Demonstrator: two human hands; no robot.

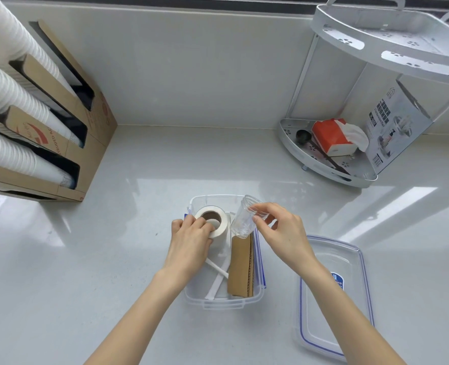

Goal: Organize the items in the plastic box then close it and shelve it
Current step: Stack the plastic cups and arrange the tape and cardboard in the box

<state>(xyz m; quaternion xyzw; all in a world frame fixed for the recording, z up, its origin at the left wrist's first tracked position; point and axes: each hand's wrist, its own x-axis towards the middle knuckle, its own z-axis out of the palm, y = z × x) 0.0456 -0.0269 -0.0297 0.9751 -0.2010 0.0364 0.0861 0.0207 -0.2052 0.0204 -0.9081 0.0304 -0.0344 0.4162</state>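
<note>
A clear plastic box (219,304) stands open on the counter in front of me. Inside it, my left hand (191,239) grips a white tape roll (214,221) at the far left end. My right hand (281,230) holds a clear plastic cup (243,219) tilted above the box's far right side. Brown cardboard sleeves (241,267) lie along the right wall of the box, and white wrapped straws (218,279) lie crossed on its floor. The box's clear lid with a blue seal (334,299) lies flat on the counter to the right.
A cardboard dispenser (68,122) with stacks of white paper cups (7,101) stands at the left. At the back right is a white two-tier corner rack (331,169) holding a tissue pack (334,137), a black scoop and a printed carton (394,125).
</note>
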